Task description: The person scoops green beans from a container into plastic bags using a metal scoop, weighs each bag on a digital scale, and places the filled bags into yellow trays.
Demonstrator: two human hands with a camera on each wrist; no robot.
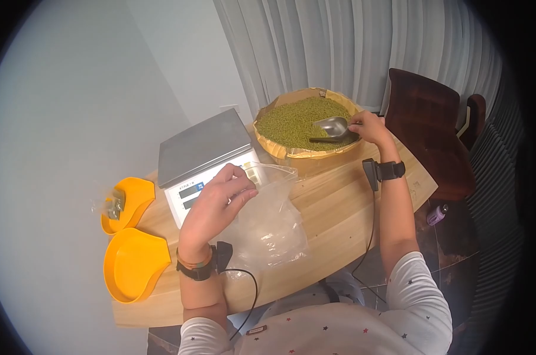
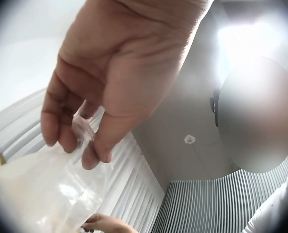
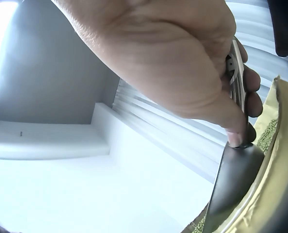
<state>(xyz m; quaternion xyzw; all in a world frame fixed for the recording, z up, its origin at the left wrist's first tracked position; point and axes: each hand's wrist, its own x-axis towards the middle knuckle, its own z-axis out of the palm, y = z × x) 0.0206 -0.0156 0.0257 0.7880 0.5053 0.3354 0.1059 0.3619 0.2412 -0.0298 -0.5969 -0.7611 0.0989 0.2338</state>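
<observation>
My left hand [image 1: 216, 201] pinches the top edge of a clear plastic zip bag [image 1: 271, 228] between thumb and fingers. The bag hangs down in front of the scale and looks empty. In the left wrist view, its gathered plastic [image 2: 81, 126] shows between the fingertips. With my right hand [image 1: 371, 127] I grip the handle of a metal scoop [image 1: 334, 125], fingers wrapped round it in the right wrist view. The scoop's bowl lies at the surface of small green beans [image 1: 294, 118], which fill a wide, round, paper-lined container [image 1: 315, 155].
A digital scale [image 1: 206, 148] with a grey platform stands left of the beans. Two yellow scoop-shaped trays [image 1: 132, 266] sit at the table's left edge, the farther one holding a small clear bag [image 1: 115, 204]. Beyond the table's right end is a brown chair [image 1: 425, 130].
</observation>
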